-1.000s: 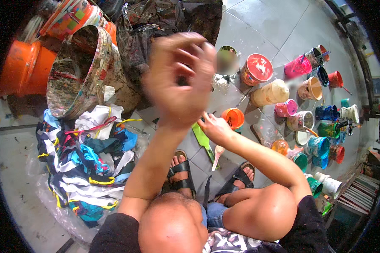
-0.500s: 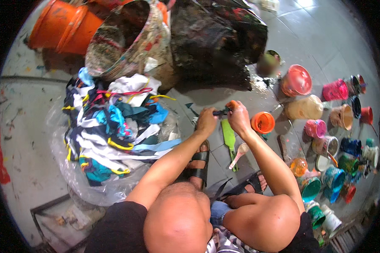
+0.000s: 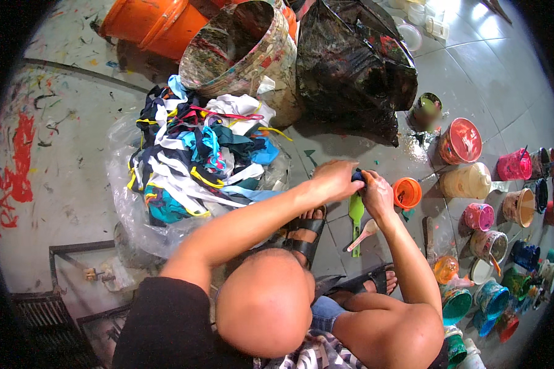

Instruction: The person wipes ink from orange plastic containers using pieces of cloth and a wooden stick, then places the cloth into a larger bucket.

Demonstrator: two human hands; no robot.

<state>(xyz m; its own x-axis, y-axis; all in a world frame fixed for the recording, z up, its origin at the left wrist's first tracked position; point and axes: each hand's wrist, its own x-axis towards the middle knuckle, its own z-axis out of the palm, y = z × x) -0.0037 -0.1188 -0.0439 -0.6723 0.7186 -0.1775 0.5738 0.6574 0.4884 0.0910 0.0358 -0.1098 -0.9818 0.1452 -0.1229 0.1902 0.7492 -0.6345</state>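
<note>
My left hand (image 3: 335, 179) and my right hand (image 3: 377, 193) meet in front of my knees, above the tiled floor. Between them is a small dark-blue piece (image 3: 358, 176) that looks like cloth. My right fingers are closed round it; the left hand is slightly smeared and its fingers press at the same piece. Below the hands lies a bright green flat spatula (image 3: 356, 210), its upper end partly covered by them. A pale spoon (image 3: 367, 230) rests beside its handle. Just right of my right hand stands an orange cup (image 3: 406, 193) with paint inside.
A heap of cloth scraps (image 3: 200, 154) lies on clear plastic (image 3: 129, 203) at left. Behind stand a paint-stained bucket (image 3: 277, 67), an orange bucket (image 3: 160, 27) and a black bag (image 3: 357, 74). Several paint pots, such as a red one (image 3: 460, 141), line the right.
The view has swung left. My hands have come closer together over the dark piece, and my left forearm now reaches farther across, with its wrist bent.
</note>
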